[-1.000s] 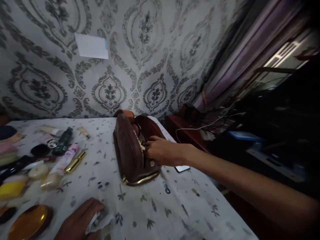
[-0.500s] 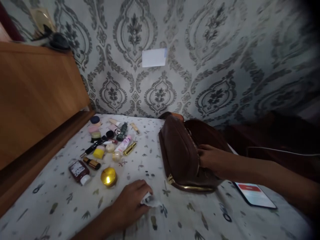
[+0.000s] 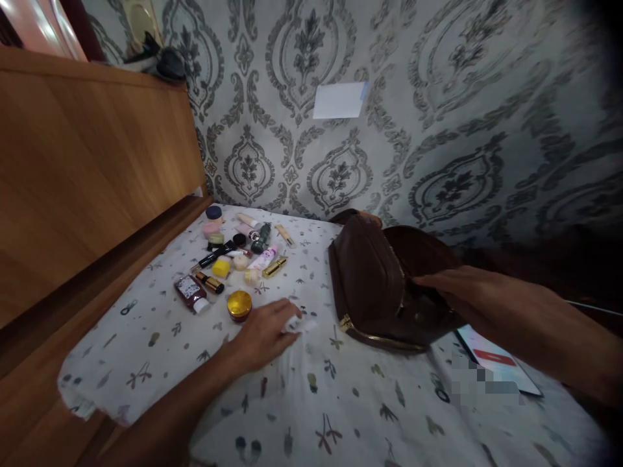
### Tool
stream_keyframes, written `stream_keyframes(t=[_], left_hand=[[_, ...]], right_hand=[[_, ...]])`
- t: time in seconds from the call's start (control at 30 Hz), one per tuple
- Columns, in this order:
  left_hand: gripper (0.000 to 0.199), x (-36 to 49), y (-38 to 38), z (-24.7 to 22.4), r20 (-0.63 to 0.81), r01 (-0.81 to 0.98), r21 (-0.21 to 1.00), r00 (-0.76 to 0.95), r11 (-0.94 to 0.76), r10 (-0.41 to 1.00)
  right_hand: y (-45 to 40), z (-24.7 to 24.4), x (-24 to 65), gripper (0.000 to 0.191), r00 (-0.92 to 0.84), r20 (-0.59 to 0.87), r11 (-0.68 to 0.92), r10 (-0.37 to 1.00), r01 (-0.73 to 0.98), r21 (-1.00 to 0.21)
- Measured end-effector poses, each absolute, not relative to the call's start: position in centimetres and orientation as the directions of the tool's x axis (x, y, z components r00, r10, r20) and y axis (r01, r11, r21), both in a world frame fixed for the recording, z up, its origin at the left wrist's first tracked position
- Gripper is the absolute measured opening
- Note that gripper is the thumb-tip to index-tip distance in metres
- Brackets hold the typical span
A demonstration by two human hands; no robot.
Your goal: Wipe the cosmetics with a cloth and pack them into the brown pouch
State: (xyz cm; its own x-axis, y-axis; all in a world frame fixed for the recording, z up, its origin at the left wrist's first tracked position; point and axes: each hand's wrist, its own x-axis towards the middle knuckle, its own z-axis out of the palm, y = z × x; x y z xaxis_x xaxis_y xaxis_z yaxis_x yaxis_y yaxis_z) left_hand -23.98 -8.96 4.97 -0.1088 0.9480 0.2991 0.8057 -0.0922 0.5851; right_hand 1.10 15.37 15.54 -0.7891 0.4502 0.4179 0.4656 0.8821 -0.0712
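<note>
The dark brown bag (image 3: pixel 365 279) stands unzipped on the patterned cloth (image 3: pixel 272 402), gold-toned zipper (image 3: pixel 384 342) along its edge, right hand (image 3: pixel 479 295) at its opening. The crumpled white piece (image 3: pixel 302 324), apparently tissue, is gripped in the left hand (image 3: pixel 265 334).

left hand (image 3: pixel 265 331) at seven o'clock, fingers curled inward; right hand (image 3: pixel 467 292) at four, one finger stretched toward nine.

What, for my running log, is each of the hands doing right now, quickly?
Left hand: closed on a white scrap.
Right hand: at the open bag; whether it holds anything cannot be told.
</note>
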Motion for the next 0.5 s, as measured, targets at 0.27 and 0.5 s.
stream_keyframes(t=[0.27, 0.5], left_hand=[[0.020, -28.7, -11.1, 5.8, 0.358, 0.869, 0.414, -0.429, 0.271, 0.829], [0.021, -28.2, -11.4, 3.5, 0.259, 0.879, 0.299, -0.450, 0.372, 0.855]], right_hand=[[4.6, 11.4, -0.4, 0.029, -0.877, 0.313, 0.843, 0.364, 0.168, -0.510], [0.5, 4.9, -7.5, 0.038, -0.936, 0.074, 0.599, 0.343, 0.158, -0.785]])
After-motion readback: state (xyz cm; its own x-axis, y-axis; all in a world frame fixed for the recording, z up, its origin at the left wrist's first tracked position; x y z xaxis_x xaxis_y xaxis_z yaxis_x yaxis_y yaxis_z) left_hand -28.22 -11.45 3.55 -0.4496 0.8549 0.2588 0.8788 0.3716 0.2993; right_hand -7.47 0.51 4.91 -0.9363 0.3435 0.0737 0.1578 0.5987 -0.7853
